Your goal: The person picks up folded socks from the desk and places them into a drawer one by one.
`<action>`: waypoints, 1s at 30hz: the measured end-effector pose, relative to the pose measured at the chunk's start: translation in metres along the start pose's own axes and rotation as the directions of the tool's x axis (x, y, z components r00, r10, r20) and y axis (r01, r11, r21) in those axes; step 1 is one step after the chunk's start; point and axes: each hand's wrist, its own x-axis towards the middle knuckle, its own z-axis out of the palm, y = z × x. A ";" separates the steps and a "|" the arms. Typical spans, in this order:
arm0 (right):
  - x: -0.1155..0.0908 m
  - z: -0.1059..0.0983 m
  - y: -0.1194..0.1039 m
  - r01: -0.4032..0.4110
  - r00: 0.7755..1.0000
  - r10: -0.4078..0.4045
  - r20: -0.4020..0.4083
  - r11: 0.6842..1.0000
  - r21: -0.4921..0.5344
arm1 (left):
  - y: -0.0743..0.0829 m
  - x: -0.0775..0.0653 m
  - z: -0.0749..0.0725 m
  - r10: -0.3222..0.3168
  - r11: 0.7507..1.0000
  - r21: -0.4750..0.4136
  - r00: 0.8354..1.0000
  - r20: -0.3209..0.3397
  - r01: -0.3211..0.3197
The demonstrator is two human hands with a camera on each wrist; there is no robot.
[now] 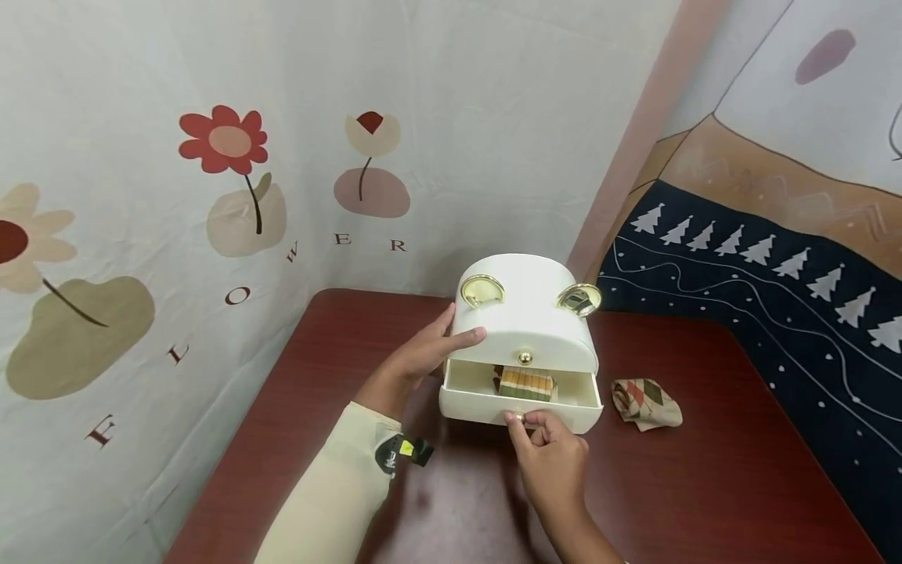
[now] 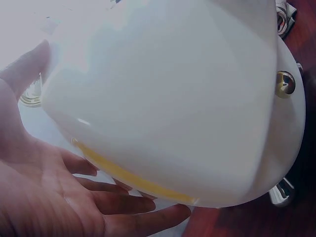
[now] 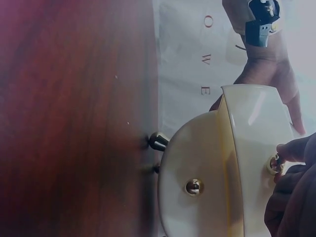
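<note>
A small white drawer box (image 1: 520, 321) with a rounded top and two gold ear-shaped rings stands on the table. Its lower drawer (image 1: 475, 405) is pulled out, and a striped bundle (image 1: 525, 384) in orange, yellow and green lies inside. My right hand (image 1: 557, 470) pinches the gold drawer knob (image 3: 272, 165) between thumb and fingers. Against the left side of the box rests my left hand (image 1: 426, 348), thumb toward the front edge. In the left wrist view its fingers (image 2: 126, 202) extend fairly straight along the white wall. Another gold knob (image 1: 524, 357) sits on the upper front.
A rolled argyle-patterned cloth (image 1: 645, 404) lies on the dark red table (image 1: 676, 493) to the right of the box. Behind the table hang a pale flower-printed curtain (image 1: 486, 141) and a navy tree-patterned one (image 1: 747, 290).
</note>
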 end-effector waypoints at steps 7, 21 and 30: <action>0.013 0.008 0.002 -0.027 0.999 0.028 0.019 0.999 -0.016 | 0.000 -0.001 -0.001 -0.003 1.000 0.001 1.000 -0.001 0.003; 0.032 0.019 0.010 -0.064 0.997 0.064 0.035 0.998 -0.019 | 0.000 0.000 -0.001 0.012 1.000 -0.015 1.000 0.004 -0.012; 0.039 0.022 0.012 -0.091 0.994 0.093 0.063 0.995 -0.040 | 0.000 0.002 -0.001 0.036 0.998 -0.054 0.999 0.035 -0.034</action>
